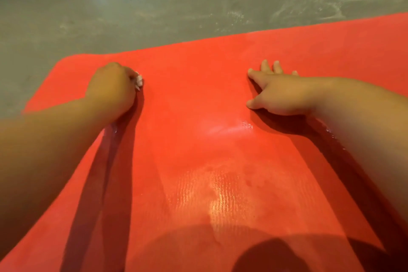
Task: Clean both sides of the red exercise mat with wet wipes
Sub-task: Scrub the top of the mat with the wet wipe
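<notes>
The red exercise mat [198, 99] lies flat on the floor and fills most of the view. Wet, shiny patches show on it near the middle and lower centre. My left hand [112, 88] is curled into a fist on the mat's left part and grips a crumpled white wet wipe [139, 80]; only a small bit of the wipe shows past the fingers. My right hand [278, 91] lies flat on the mat to the right, fingers spread and pressing down.
Grey concrete floor [198, 2] with pale scuff marks lies beyond the mat's far edge and to the left of its rounded corner [61, 62]. My shadow falls across the mat's near part.
</notes>
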`<action>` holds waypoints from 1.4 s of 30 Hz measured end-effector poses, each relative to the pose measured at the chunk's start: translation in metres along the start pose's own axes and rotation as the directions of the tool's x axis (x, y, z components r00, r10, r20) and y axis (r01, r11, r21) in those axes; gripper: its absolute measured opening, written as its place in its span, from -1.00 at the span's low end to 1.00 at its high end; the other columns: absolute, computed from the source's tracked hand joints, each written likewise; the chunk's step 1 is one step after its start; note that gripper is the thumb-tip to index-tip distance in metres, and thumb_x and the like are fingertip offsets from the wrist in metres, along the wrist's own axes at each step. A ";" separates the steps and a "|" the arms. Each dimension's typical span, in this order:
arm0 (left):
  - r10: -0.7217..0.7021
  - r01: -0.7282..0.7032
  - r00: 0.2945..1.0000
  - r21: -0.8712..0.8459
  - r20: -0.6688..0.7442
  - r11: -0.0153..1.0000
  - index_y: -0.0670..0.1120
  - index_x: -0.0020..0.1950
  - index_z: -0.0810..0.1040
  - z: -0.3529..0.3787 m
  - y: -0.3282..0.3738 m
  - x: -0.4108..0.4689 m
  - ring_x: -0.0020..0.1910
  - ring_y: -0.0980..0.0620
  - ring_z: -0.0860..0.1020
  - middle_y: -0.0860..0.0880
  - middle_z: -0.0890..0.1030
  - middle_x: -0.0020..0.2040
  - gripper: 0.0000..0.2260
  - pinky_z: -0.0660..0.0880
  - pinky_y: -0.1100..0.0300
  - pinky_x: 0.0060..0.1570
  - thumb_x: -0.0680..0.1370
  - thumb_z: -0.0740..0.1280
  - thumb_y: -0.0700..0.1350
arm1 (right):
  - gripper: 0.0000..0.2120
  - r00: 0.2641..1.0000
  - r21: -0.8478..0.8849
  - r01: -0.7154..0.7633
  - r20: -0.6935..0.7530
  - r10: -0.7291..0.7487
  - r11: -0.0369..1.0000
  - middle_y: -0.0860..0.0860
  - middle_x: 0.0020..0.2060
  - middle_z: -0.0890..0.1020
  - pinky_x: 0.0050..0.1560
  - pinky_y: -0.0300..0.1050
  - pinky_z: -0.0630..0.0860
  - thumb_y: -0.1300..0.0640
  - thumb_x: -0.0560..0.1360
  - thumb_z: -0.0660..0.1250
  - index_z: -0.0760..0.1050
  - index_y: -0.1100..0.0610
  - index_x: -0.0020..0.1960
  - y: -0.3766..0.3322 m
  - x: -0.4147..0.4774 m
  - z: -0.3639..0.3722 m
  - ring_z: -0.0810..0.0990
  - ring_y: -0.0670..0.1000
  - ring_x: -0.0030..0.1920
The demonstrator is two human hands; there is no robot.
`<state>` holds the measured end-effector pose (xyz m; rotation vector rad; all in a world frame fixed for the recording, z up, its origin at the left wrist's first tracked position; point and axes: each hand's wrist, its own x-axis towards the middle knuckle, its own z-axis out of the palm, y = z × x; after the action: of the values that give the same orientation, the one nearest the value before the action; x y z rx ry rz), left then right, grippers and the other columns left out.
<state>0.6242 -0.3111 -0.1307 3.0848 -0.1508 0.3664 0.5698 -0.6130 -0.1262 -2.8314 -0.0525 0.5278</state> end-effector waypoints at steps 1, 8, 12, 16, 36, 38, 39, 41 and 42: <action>-0.012 0.011 1.000 -0.050 -0.006 0.999 -0.23 0.00 0.67 0.001 0.010 -0.008 -0.02 -0.33 0.57 -0.34 0.62 -0.01 -0.83 0.45 -0.05 -0.07 0.54 0.29 -0.24 | -0.23 1.000 0.000 -0.002 0.004 0.002 1.000 0.10 0.52 -0.25 0.45 0.23 -0.20 -0.04 0.54 0.27 -0.14 0.02 0.56 0.000 0.000 0.000 -0.28 0.14 0.51; 0.467 -0.477 0.878 -0.281 -0.107 0.833 -0.08 -0.03 0.69 -0.009 0.132 -0.083 -0.08 -0.15 0.56 -0.10 0.59 -0.12 -0.77 0.45 0.04 -0.10 0.57 0.25 -0.05 | -0.22 1.000 0.058 -0.005 -0.023 0.007 0.998 0.10 0.53 -0.21 0.44 0.22 -0.22 0.01 0.51 0.32 -0.07 -0.01 0.55 -0.001 0.000 0.000 -0.26 0.11 0.52; 0.567 -0.562 0.824 -0.156 -0.018 0.812 -0.09 -0.10 0.68 -0.024 0.065 -0.091 -0.20 -0.14 0.57 -0.08 0.59 -0.24 -0.65 0.41 0.09 -0.18 0.55 0.14 0.02 | -0.29 0.999 0.024 -0.017 -0.032 0.018 1.000 0.10 0.53 -0.20 0.45 0.20 -0.23 0.00 0.55 0.25 -0.08 -0.02 0.56 -0.002 -0.004 0.003 -0.25 0.11 0.52; -0.032 0.029 0.996 0.036 0.086 0.999 -0.20 -0.07 0.68 -0.037 -0.057 -0.079 -0.09 -0.30 0.58 -0.30 0.61 -0.11 -0.74 0.47 -0.03 -0.09 0.55 0.20 -0.15 | -0.38 0.998 -0.033 -0.032 -0.064 0.029 0.999 0.11 0.53 -0.20 0.45 0.21 -0.22 0.05 0.60 0.11 -0.12 -0.02 0.56 -0.010 -0.009 0.012 -0.24 0.12 0.52; -0.208 0.217 0.973 -0.097 0.099 0.971 -0.17 0.04 0.66 -0.041 -0.044 -0.156 0.01 -0.27 0.53 -0.25 0.56 -0.03 -0.79 0.42 -0.03 -0.04 0.59 0.27 -0.12 | -0.46 0.960 -0.142 0.021 -0.272 -0.060 0.990 0.13 0.50 0.17 0.47 -0.01 0.12 0.24 0.52 0.11 0.18 0.15 0.50 -0.054 -0.050 0.044 0.14 0.11 0.50; -0.098 0.122 0.990 -0.272 0.103 0.954 -0.11 0.11 0.63 -0.043 0.004 -0.176 0.06 -0.21 0.52 -0.17 0.57 0.02 -0.80 0.38 0.03 0.02 0.59 0.26 -0.12 | -0.46 0.969 -0.072 0.025 -0.244 -0.042 0.997 0.13 0.51 0.16 0.48 0.00 0.13 0.25 0.50 0.13 0.23 0.14 0.48 -0.058 -0.054 0.041 0.14 0.11 0.50; -0.030 0.070 0.993 -0.367 0.113 0.928 -0.07 0.19 0.59 -0.045 0.024 -0.186 0.10 -0.17 0.52 -0.14 0.58 0.07 -0.78 0.37 0.06 0.05 0.59 0.25 -0.14 | -0.50 0.970 -0.036 0.032 -0.241 -0.039 0.999 0.14 0.49 0.21 0.46 0.00 0.17 0.25 0.49 0.15 0.33 0.13 0.44 -0.063 -0.058 0.040 0.19 0.12 0.49; 0.089 0.014 0.983 -0.540 0.164 0.842 0.02 0.37 0.43 -0.055 0.051 -0.201 0.14 -0.11 0.54 -0.07 0.59 0.19 -0.64 0.39 0.10 0.07 0.58 0.25 -0.18 | -0.62 0.957 0.037 0.072 -0.283 -0.059 0.997 0.18 0.43 0.33 0.42 -0.07 0.21 0.25 0.49 0.20 0.51 0.12 0.28 -0.078 -0.072 0.039 0.26 0.10 0.45; 0.128 0.006 0.975 -0.603 0.180 0.797 0.07 0.42 0.35 -0.062 0.055 -0.207 0.12 -0.09 0.56 -0.03 0.58 0.23 -0.57 0.41 0.11 0.04 0.57 0.26 -0.18 | -0.66 0.947 0.072 0.099 -0.314 -0.071 0.993 0.19 0.42 0.34 0.40 -0.12 0.19 0.23 0.50 0.22 0.56 0.10 0.23 -0.087 -0.080 0.042 0.26 0.09 0.45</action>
<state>0.4041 -0.3440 -0.1181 2.4715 -0.3070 -0.0247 0.4810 -0.5252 -0.1129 -2.7752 -0.0889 0.0582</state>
